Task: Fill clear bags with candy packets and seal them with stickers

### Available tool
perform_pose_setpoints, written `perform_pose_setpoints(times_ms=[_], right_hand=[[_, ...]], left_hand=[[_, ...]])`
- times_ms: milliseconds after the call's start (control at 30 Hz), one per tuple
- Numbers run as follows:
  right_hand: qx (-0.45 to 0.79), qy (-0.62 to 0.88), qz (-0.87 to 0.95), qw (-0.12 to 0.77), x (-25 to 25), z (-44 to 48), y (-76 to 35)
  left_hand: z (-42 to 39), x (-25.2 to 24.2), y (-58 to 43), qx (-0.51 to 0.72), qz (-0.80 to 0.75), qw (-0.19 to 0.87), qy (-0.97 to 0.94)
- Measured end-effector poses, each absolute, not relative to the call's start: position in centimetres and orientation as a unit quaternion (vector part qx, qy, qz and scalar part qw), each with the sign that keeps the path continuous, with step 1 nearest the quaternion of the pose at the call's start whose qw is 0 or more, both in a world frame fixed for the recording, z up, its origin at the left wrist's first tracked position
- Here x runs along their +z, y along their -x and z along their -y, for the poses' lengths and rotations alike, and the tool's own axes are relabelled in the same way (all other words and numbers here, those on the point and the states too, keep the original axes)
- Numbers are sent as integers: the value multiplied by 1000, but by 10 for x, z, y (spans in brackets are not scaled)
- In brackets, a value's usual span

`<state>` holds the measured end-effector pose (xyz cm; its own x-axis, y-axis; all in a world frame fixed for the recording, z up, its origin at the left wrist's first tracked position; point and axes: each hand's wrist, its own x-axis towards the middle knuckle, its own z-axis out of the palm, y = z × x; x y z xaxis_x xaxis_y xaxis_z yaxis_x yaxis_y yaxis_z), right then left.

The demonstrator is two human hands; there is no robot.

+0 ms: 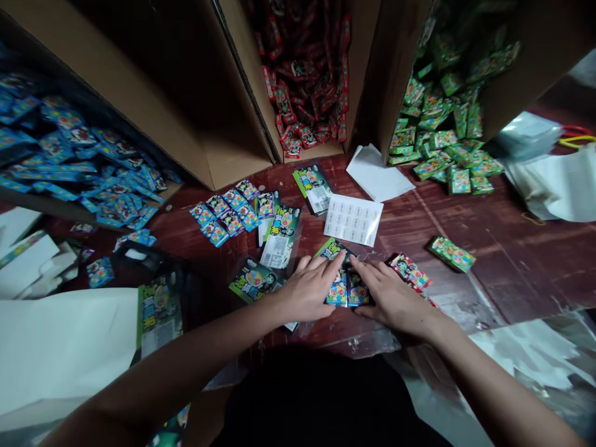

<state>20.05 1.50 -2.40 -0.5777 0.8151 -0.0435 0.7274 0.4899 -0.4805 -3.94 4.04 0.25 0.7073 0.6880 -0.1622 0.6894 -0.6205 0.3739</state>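
My left hand (pixel 310 287) and my right hand (pixel 390 297) lie side by side on a clear plastic bag (pixel 347 288) on the dark red table (pixel 503 248). Small blue sachets show through the bag between my hands, under a green printed header. Fingers of both hands are stretched out and pressed flat on the bag, fingertips almost meeting at its top. A red sachet (pixel 410 271) lies just right of my right hand. A filled green-header bag (pixel 255 280) lies just left of my left hand.
Cardboard boxes stand at the back: blue sachets (pixel 84 161) left, red sachets (pixel 307 93) middle, green sachets (pixel 437 130) right. A row of blue sachets (pixel 226 211), a white label sheet (pixel 352 218), more filled bags (pixel 282 233), a loose green sachet (pixel 451 253) and white paper (pixel 60 347) lie around.
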Motion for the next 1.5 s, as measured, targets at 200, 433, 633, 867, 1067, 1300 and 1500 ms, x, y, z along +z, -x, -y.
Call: perform_pose_setpoints(times_ms=[200,433,633,867,1067,1300,1500], right_hand=[[230,444,860,99,-23,-16,-193],[161,445,866,159,-8,-9,-193],[11,583,783,217,6,12,-166],[106,485,862,106,5,23,-173],[225,409,878,105,-9,15,-176],[250,371,891,80,-14,6,-203],[270,341,896,95,-15,-11,-191]], left_hand=[[-33,8,54,0,-378,234,-896],[-28,53,136,-114,-322,156,-927],[-6,45,121,-12,-445,150,-883],[2,29,111,44,-477,206,-853],[-1,14,109,15,-414,249,-875],[-4,1,106,3,-432,267,-862],[-6,-3,96,31,-424,300,-854]])
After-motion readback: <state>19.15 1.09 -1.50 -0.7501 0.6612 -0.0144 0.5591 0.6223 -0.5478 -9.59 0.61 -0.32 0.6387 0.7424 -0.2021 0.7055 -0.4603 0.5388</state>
